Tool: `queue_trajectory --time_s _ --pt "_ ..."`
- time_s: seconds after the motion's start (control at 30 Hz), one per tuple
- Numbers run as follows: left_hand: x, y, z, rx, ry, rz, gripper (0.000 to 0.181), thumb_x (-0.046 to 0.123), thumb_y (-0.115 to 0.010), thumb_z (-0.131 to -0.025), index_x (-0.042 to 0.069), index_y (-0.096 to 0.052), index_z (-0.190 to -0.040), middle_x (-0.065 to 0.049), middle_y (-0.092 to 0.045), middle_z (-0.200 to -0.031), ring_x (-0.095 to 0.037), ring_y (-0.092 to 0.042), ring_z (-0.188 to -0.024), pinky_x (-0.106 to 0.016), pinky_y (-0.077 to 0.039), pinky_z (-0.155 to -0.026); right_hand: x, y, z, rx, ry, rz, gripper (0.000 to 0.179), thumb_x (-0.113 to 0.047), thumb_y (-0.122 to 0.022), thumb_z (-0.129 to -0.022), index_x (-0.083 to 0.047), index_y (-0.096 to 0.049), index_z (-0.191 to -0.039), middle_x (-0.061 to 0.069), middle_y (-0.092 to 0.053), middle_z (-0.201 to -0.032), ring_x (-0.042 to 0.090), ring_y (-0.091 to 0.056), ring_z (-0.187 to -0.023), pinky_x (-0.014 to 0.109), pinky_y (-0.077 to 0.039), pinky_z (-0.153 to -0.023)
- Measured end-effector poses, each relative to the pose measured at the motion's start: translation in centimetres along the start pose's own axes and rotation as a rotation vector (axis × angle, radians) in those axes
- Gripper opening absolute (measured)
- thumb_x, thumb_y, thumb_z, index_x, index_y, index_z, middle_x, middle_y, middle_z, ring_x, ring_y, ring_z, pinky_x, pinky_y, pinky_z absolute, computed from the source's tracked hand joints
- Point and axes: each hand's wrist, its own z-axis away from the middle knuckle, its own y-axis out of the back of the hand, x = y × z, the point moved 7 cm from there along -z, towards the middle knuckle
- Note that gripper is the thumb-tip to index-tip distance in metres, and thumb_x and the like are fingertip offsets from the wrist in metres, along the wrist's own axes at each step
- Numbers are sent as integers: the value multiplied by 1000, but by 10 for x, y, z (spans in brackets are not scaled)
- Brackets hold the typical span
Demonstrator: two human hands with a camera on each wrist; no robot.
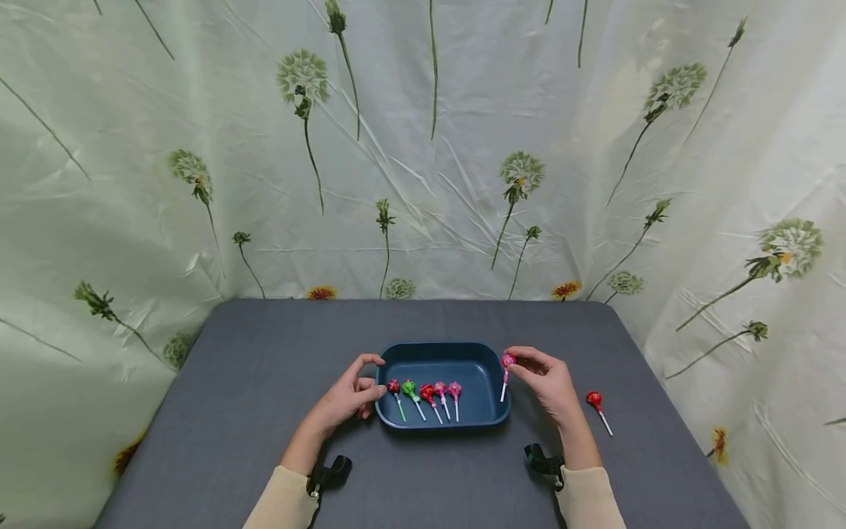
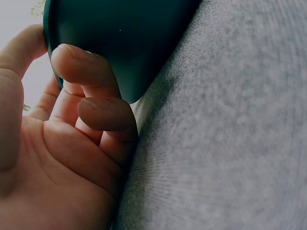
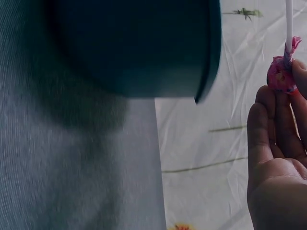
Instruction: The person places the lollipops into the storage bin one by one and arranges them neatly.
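A pink-wrapped lollipop point(image 1: 507, 360) is pinched by its head in my right hand point(image 1: 547, 383), with its white stick pointing down near the right rim of a blue tray point(image 1: 436, 365). In the right wrist view, the lollipop's wrapped head point(image 3: 280, 76) sits between thumb and fingertips. My left hand point(image 1: 345, 397) holds the tray's left end. In the left wrist view, two curled fingers point(image 2: 108, 115) lie against its outer wall. Inside the tray, several lollipops stand in a row: a dark red one point(image 1: 393, 386), a green one point(image 1: 409, 389), a red one point(image 1: 427, 394) and two pink ones point(image 1: 448, 390).
A red lollipop point(image 1: 594, 399) with a white stick lies on the grey tablecloth point(image 1: 284, 353), right of my right forearm. A pale flower-printed curtain point(image 1: 423, 147) hangs behind the table and along its sides. Each wrist wears a black camera mount point(image 1: 543, 461).
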Motion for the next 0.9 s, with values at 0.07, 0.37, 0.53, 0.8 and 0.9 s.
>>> queue_trajectory --time_s 0.07,0.37,0.53,0.8,0.9 --pt "0 1 1 1 4 -3 53 23 -66 -97 20 -35 -140 -1 -56 -68 -17 -51 -53 -27 -45 -53 1 -5 -1 -8 -7 -7 36 -22 -78 -87 -6 -70 -118 3 -70 -113 11 -67 -98 21 -55 -85" --pt "1 1 2 9 17 -6 54 25 -67 -96 21 -36 -139 -2 -56 -69 -16 -51 -53 -27 -45 -53 5 -23 -4 -20 -34 -6 35 -23 -79 -86 -7 -71 -117 7 -69 -116 13 -66 -100 20 -54 -87" --pt "0 1 2 11 21 -27 53 26 -66 -97 21 -35 -140 -1 -55 -70 -15 -51 -54 -26 -45 -54 8 -33 -4 -50 -42 -6 35 -24 -78 -87 -8 -71 -117 12 -68 -119 13 -67 -101 20 -53 -88" --pt "0 0 2 0 11 -28 56 28 -67 -96 19 -35 -140 0 -56 -71 -14 -51 -56 -26 -45 -55 12 -48 -7 -95 -81 31 29 -19 -75 -90 -9 -71 -117 12 -69 -119 12 -66 -101 19 -52 -89" --pt "-1 0 2 6 14 -21 57 30 -69 -95 20 -36 -140 0 -57 -71 -15 -51 -56 -26 -45 -55 12 -51 -7 -107 -92 54 28 -14 -73 -91 -7 -70 -118 13 -69 -119 12 -66 -101 18 -52 -88"
